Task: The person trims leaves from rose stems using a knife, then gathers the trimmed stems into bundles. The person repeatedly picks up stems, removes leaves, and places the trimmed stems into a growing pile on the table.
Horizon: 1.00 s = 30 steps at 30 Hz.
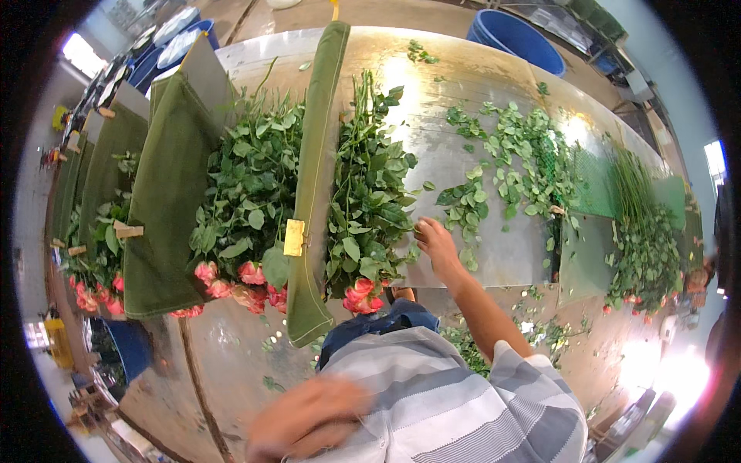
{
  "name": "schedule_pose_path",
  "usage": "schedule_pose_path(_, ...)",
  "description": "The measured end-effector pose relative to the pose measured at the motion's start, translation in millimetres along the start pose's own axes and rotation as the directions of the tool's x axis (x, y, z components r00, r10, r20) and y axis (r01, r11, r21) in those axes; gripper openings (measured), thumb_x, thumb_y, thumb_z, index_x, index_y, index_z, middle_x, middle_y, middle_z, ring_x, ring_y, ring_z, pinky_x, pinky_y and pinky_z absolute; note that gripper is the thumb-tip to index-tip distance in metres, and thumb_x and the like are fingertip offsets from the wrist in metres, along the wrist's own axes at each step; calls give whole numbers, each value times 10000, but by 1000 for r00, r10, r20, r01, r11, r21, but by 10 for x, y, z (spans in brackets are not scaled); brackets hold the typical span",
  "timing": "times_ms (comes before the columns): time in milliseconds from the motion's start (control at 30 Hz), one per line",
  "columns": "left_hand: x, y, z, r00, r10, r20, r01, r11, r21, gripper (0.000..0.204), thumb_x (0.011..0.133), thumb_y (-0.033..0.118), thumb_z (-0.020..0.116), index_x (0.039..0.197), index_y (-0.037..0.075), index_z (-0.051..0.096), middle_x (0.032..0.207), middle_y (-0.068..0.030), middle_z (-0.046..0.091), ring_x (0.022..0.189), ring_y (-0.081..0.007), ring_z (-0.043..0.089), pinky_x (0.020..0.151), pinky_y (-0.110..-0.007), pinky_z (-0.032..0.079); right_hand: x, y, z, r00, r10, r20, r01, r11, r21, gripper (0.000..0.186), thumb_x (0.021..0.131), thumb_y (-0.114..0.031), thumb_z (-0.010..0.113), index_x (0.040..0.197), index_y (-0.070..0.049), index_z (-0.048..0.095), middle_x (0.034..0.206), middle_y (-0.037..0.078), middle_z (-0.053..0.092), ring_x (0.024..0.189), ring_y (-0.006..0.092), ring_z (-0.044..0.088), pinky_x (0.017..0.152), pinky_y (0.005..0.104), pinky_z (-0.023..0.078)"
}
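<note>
My right hand (pixel 436 244) is at the right edge of a bunch of pink roses (pixel 363 297), which lies on the metal table with its stems pointing away from me. Its fingers are bent together by the outer leaves, and whatever may be between them is too small to make out. My left hand (pixel 312 417) hovers low in front of my striped shirt, smeared by motion, so its fingers cannot be read. Just left of the bunch stands a green cloth divider (pixel 315 162) with a yellow tag (pixel 294 238) on it.
Another rose bunch (pixel 251 177) lies beyond the divider, with more cloth panels (pixel 166 201) further left. Loose leaves (pixel 513 147) cover part of the metal table (pixel 494 247). Long-stemmed roses (pixel 644 247) rest at the right. A blue tub (pixel 515 42) stands behind the table.
</note>
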State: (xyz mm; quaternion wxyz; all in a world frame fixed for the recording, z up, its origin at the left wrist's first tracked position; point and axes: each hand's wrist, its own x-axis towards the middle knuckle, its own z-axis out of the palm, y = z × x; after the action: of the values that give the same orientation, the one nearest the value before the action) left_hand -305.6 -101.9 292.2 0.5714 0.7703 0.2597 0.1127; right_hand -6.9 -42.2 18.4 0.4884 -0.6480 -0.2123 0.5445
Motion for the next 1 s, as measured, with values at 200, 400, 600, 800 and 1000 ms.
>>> schedule_pose_path(200,1752,-1563,262,733,-261,-628,509,823,253,844,804,352,623,1373,-86,178,1418,-289,216,1319,-395,235,1088,-422,210,639,157,524,892,310,330,-384,903,191,513,859,-465,495,1121,-25,521,1024,119,575,850,224,547,733,364,437)
schedule_pose_path(400,2126,-2613,205,375,-762,-527,858,501,-114,1062,628,361,766,1376,-62,143,1285,-273,437,1190,-405,429,993,-455,354,667,275,918,789,436,432,-554,809,196,380,880,-347,450,1115,-65,550,1010,73,606,879,230,568,832,382,443)
schedule_pose_path(600,2219,-2474,285,453,-728,-514,883,446,147,834,651,256,761,1274,-61,308,1121,-252,572,1072,-382,539,944,-445,398,732,379,764,737,337,586,-533,823,197,407,915,-321,385,1174,-40,525,1063,82,606,900,211,585,783,368,462)
schedule_pose_path(800,1708,-2274,758,771,-396,-499,543,818,188,463,726,172,680,1101,-31,499,854,-207,614,818,-361,609,679,-450,484,373,815,380,922,-97,375,267,862,-432,456,936,-339,407,1268,-28,445,1104,211,558,946,326,525,855,389,416)
schedule_pose_path(1000,636,-1190,949,843,139,-520,98,910,403,230,709,112,524,873,-44,562,767,-220,575,688,-390,569,623,-461,473,-599,537,-264,969,136,204,-174,967,184,376,920,-329,449,1140,-28,493,977,163,559,848,279,533,786,387,445)
